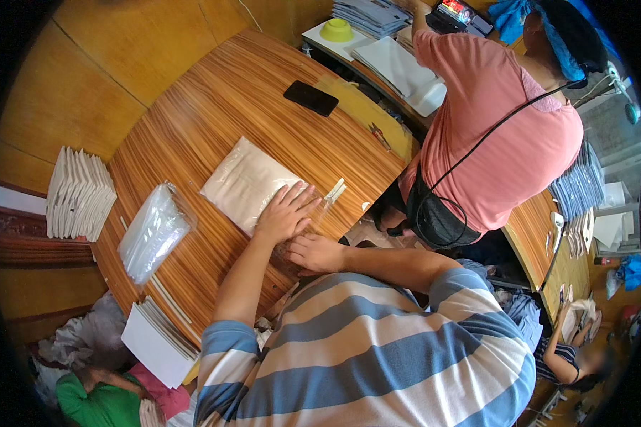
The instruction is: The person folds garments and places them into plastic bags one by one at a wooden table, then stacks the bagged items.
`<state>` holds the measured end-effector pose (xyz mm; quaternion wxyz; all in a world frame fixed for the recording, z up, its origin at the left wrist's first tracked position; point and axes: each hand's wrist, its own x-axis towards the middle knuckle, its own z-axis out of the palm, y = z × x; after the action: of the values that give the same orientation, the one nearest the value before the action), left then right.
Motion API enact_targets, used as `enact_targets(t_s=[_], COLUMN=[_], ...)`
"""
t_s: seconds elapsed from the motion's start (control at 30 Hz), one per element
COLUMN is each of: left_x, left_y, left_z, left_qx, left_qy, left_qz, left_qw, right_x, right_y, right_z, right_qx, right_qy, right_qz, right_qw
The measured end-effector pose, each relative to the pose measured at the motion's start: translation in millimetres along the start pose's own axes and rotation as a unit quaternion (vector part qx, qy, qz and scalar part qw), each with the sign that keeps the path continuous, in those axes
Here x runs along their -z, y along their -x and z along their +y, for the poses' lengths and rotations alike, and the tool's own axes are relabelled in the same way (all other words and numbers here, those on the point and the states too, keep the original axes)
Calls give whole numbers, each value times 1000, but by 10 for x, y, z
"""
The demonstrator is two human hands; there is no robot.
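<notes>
A folded beige garment in a clear plastic bag lies flat on the wood-grain table. My left hand rests on its near right corner, palm down with fingers spread. Just below it, at the bag's near end, my right hand has its fingers bent and closed on the clear plastic; the fingertips are partly hidden. To the left lies a stack of empty clear plastic bags. Small white strips lie right of the left hand.
A black phone and small snips lie farther back on the table. Folded beige garments are stacked at far left, white cards at near left. A co-worker in pink stands close on the right.
</notes>
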<state>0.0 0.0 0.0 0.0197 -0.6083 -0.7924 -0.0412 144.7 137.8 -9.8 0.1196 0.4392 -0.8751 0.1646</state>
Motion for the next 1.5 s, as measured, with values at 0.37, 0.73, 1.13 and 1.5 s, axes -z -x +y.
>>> enact_targets(t_s=[0.37, 0.73, 1.13, 1.5], left_x=[31, -5, 48, -6], left_y=[66, 640, 1686, 1191], left_z=[93, 556, 1591, 762], left_qx=[10, 94, 249, 527], left_qy=[27, 30, 158, 557], left_qz=[-8, 69, 41, 414], left_qw=[1000, 993, 955, 491], right_x=[197, 640, 464, 75], right_y=[83, 756, 1021, -192], right_z=[-52, 585, 572, 712], right_qx=[131, -38, 27, -427], right_qy=[16, 20, -94, -421], right_qz=[-32, -65, -4, 299], right_qw=[991, 997, 995, 742])
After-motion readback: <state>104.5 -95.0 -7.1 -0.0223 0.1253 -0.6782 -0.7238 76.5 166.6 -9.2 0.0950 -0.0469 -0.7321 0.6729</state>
